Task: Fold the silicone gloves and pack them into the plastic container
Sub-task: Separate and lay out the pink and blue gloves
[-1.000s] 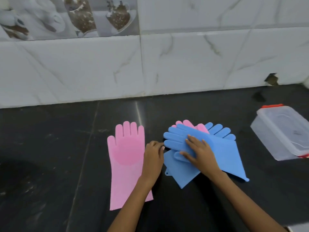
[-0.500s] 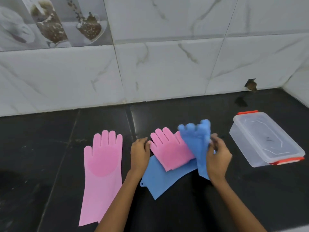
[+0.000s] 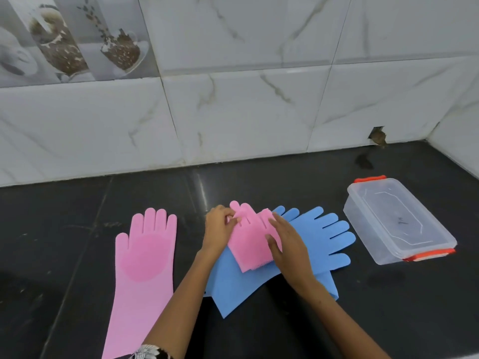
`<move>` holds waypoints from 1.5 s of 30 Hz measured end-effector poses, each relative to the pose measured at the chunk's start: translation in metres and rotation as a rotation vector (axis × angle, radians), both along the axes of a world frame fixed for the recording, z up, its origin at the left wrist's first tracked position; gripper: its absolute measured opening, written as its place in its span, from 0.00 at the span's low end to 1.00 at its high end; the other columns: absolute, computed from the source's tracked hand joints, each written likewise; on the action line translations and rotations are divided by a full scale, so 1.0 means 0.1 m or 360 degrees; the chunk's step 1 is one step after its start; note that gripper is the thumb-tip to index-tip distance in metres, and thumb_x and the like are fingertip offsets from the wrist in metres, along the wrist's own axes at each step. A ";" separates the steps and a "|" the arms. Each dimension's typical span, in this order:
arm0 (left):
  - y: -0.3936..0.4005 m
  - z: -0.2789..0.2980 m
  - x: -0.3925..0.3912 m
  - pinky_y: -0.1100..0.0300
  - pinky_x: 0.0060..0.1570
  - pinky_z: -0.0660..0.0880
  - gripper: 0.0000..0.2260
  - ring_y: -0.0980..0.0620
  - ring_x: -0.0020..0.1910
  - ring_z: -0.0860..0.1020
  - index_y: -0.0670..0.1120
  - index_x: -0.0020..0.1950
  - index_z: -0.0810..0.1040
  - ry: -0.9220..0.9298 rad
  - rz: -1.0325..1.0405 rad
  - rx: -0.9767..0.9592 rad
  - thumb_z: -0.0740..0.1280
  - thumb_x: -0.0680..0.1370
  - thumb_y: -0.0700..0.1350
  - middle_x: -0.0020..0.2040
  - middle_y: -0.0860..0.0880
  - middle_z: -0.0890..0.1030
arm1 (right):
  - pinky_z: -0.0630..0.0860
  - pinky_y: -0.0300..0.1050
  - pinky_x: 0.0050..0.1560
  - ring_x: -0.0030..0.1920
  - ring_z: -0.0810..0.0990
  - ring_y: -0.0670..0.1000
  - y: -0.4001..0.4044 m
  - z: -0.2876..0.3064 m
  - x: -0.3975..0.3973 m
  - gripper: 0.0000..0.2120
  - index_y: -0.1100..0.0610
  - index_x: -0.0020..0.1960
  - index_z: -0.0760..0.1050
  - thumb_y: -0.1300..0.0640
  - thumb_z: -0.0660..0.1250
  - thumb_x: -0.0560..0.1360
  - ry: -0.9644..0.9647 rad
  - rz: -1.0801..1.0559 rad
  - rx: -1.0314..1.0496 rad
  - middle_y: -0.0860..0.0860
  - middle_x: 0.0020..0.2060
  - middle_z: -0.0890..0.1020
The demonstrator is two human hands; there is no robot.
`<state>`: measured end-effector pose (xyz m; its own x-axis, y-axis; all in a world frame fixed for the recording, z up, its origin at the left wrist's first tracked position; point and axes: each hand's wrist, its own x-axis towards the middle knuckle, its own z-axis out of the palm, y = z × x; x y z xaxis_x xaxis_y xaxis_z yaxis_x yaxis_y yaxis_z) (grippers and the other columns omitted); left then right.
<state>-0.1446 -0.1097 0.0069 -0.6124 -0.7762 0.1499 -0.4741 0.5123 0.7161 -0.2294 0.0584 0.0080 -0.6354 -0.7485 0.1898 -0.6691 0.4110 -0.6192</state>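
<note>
Left hand [image 3: 219, 229] pinching the folded pink glove [image 3: 248, 244], right hand [image 3: 287, 244] now flat on it, fingers spread. Blue glove [image 3: 324, 237], lifted earlier, now spread on the counter [image 3: 259, 185] right of the grip; plastic container [image 3: 396, 218] farther right.

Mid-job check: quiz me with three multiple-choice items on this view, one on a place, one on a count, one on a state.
1. Where does the plastic container sit relative to the gloves?
A. to their right
B. to their left
C. on top of them

2. How many pink gloves show?
A. one
B. two
C. four

3. The container's lid is:
A. on
B. off, beside it
C. held in the left hand

Answers:
1 A, it stands right of the blue gloves.
2 B, a flat pink glove and a folded pink glove.
3 A, the clear lid covers it.
</note>
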 end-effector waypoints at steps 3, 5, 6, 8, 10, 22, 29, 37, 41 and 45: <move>0.03 0.20 0.20 0.69 0.36 0.65 0.02 0.53 0.35 0.71 0.42 0.40 0.83 0.0260 -0.0169 -0.0087 0.74 0.71 0.40 0.36 0.52 0.75 | 0.60 0.43 0.70 0.74 0.61 0.50 -0.23 0.12 -0.10 0.30 0.56 0.74 0.58 0.48 0.63 0.77 -0.0115 0.0110 0.0020 0.51 0.75 0.59; 0.06 0.38 0.38 0.70 0.36 0.69 0.02 0.57 0.36 0.74 0.44 0.42 0.84 0.0395 -0.0250 -0.0124 0.75 0.70 0.40 0.38 0.52 0.77 | 0.61 0.44 0.69 0.73 0.62 0.51 -0.35 0.22 -0.13 0.36 0.56 0.75 0.55 0.47 0.67 0.74 -0.0211 0.0204 0.0001 0.53 0.75 0.59; 0.07 0.47 0.46 0.69 0.37 0.71 0.03 0.58 0.37 0.75 0.44 0.43 0.84 0.0438 -0.0280 -0.0147 0.75 0.70 0.41 0.39 0.52 0.78 | 0.63 0.42 0.67 0.71 0.64 0.50 -0.39 0.27 -0.14 0.37 0.55 0.75 0.55 0.47 0.68 0.73 -0.0309 0.0237 -0.0028 0.52 0.74 0.62; 0.08 0.65 0.62 0.69 0.38 0.73 0.04 0.58 0.39 0.76 0.44 0.44 0.84 0.0495 -0.0286 -0.0204 0.75 0.70 0.39 0.41 0.53 0.79 | 0.65 0.40 0.62 0.67 0.70 0.49 -0.48 0.37 -0.12 0.34 0.53 0.74 0.59 0.47 0.69 0.73 -0.0510 0.0321 -0.0025 0.49 0.70 0.69; 0.07 0.80 0.79 0.71 0.39 0.72 0.05 0.58 0.41 0.77 0.43 0.45 0.85 0.0546 -0.0237 -0.0281 0.74 0.70 0.37 0.42 0.52 0.79 | 0.71 0.45 0.63 0.63 0.75 0.50 -0.57 0.44 -0.08 0.30 0.54 0.71 0.66 0.48 0.70 0.72 -0.0648 0.0388 0.0043 0.50 0.65 0.75; 0.06 1.45 1.69 0.57 0.38 0.78 0.11 0.52 0.43 0.79 0.52 0.47 0.84 0.0928 0.0193 -0.0504 0.73 0.71 0.37 0.43 0.55 0.80 | 0.80 0.39 0.50 0.49 0.83 0.47 -0.90 0.87 0.61 0.15 0.56 0.56 0.80 0.58 0.74 0.70 -0.1334 0.0639 -0.0241 0.52 0.47 0.85; 0.10 1.67 1.98 0.67 0.38 0.74 0.05 0.56 0.41 0.78 0.43 0.46 0.85 0.0877 0.0355 -0.0590 0.74 0.71 0.37 0.41 0.51 0.79 | 0.79 0.39 0.43 0.47 0.85 0.49 -0.95 1.11 0.99 0.12 0.58 0.52 0.81 0.58 0.73 0.69 -0.1528 0.0787 -0.0160 0.52 0.46 0.86; -0.39 1.80 2.16 0.68 0.35 0.71 0.02 0.56 0.34 0.77 0.49 0.41 0.84 0.0630 0.0624 -0.0565 0.75 0.70 0.44 0.36 0.52 0.80 | 0.82 0.50 0.46 0.41 0.85 0.53 -1.26 1.26 1.19 0.07 0.59 0.40 0.83 0.58 0.77 0.66 -0.1338 0.0596 -0.0198 0.55 0.39 0.86; -0.77 1.32 1.88 0.55 0.50 0.77 0.12 0.46 0.47 0.81 0.41 0.56 0.82 0.0215 0.0525 -0.0171 0.71 0.73 0.36 0.49 0.41 0.84 | 0.79 0.52 0.44 0.42 0.81 0.56 -1.60 0.83 1.16 0.11 0.64 0.46 0.79 0.55 0.71 0.72 -0.0578 0.0246 0.0141 0.58 0.43 0.83; -0.62 0.52 1.81 0.57 0.42 0.74 0.10 0.43 0.49 0.79 0.41 0.54 0.77 -0.0012 0.0518 -0.0018 0.58 0.79 0.37 0.50 0.43 0.81 | 0.71 0.53 0.61 0.66 0.71 0.58 -1.53 0.14 1.24 0.20 0.59 0.65 0.69 0.51 0.64 0.77 -0.0063 0.0446 0.0456 0.59 0.63 0.74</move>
